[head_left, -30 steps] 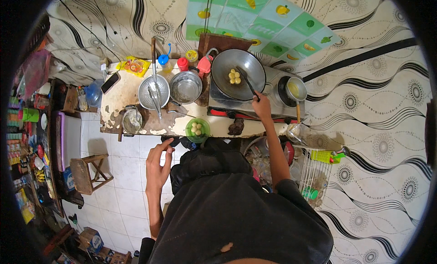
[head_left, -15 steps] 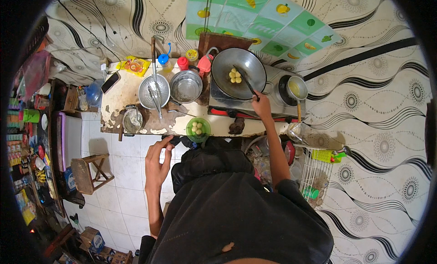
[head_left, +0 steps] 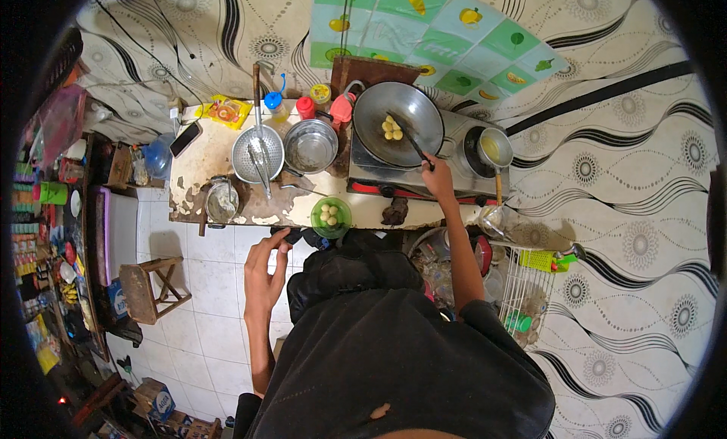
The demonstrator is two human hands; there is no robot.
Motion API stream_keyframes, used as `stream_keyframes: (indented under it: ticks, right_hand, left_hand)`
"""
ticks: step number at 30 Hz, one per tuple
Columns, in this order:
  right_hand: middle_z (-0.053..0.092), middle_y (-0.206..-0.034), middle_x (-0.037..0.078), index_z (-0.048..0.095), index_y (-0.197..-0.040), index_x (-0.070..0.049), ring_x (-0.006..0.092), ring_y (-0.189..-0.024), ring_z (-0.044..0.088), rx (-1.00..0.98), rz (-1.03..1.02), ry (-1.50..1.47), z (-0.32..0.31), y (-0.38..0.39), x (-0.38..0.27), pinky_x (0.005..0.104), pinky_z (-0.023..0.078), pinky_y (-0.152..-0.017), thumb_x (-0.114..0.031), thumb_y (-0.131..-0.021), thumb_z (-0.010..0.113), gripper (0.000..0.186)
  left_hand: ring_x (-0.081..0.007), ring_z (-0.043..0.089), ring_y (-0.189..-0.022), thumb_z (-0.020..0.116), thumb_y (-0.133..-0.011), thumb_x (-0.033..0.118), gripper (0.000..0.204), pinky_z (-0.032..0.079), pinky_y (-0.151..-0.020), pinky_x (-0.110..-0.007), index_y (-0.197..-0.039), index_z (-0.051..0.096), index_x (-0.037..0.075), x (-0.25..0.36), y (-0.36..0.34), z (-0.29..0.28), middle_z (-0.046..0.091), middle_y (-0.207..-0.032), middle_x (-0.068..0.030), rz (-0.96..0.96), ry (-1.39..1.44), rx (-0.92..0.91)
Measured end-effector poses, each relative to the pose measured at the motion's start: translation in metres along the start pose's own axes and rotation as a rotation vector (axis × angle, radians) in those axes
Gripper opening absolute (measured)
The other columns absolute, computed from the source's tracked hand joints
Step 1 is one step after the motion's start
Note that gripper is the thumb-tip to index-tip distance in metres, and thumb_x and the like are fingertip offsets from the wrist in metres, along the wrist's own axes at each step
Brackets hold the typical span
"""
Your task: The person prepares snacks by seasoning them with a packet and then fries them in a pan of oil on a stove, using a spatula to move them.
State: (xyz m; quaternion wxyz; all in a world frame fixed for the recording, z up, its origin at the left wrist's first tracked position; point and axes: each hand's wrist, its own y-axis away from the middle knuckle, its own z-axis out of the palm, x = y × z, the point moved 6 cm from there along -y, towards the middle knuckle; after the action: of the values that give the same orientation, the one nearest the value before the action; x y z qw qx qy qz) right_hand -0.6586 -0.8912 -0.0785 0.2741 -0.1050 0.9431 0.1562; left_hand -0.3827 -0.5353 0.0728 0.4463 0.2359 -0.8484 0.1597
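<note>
My right hand [head_left: 438,180] is wrapped around the black handle of a spatula [head_left: 413,142], which reaches into a large wok [head_left: 373,140] on the stove [head_left: 366,168]. Several yellowish round balls [head_left: 393,130] lie clustered in the wok, against the spatula's far end. Below the table's front edge hovers my left hand [head_left: 265,280], its fingers partly bent and apart, holding nothing. A green bowl [head_left: 346,225] with several pale balls sits at the table edge, to the right of that hand.
Left of the stove stand a metal pot [head_left: 311,145] and a perforated strainer [head_left: 244,157] with tongs on it. A small pan [head_left: 223,203], a phone [head_left: 185,138] and bottles [head_left: 305,107] share the table [head_left: 195,174]. A small saucepan [head_left: 494,147] is on the right burner.
The spatula tip and the balls in the wok have shifted very slightly. My right hand keeps its grip, and my left hand stays nearly in place.
</note>
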Motion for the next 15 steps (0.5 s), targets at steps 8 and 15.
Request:
stream_keyframes:
  ticks: [8,15]
  right_hand:
    - [0.067,-0.107,0.024,0.063,-0.129,-0.007,0.0382,-0.094,0.065,0.074,-0.057,0.019,0.008,0.002,0.021,0.0444,0.051,-0.084,-0.02,-0.093,0.055,0.039]
    - [0.067,-0.108,0.024,0.062,-0.131,-0.006,0.0373,-0.091,0.066,0.066,-0.013,0.019,-0.01,0.011,0.023,0.0456,0.051,-0.081,-0.018,-0.092,0.054,0.041]
  left_hand:
    - [-0.0269,0.062,-0.087,0.061,-0.094,0.007,0.024,0.048,-0.082,-0.037,-0.117,0.067,0.004,0.003,-0.003,0.001,0.069,-0.092,-0.0111,0.028,0.001,-0.007]
    - [-0.0271,0.062,-0.088,0.061,-0.095,0.009,0.025,0.048,-0.082,-0.037,-0.118,0.067,0.006,0.002,-0.009,0.001,0.07,-0.096,-0.0114,0.063,-0.019,-0.023]
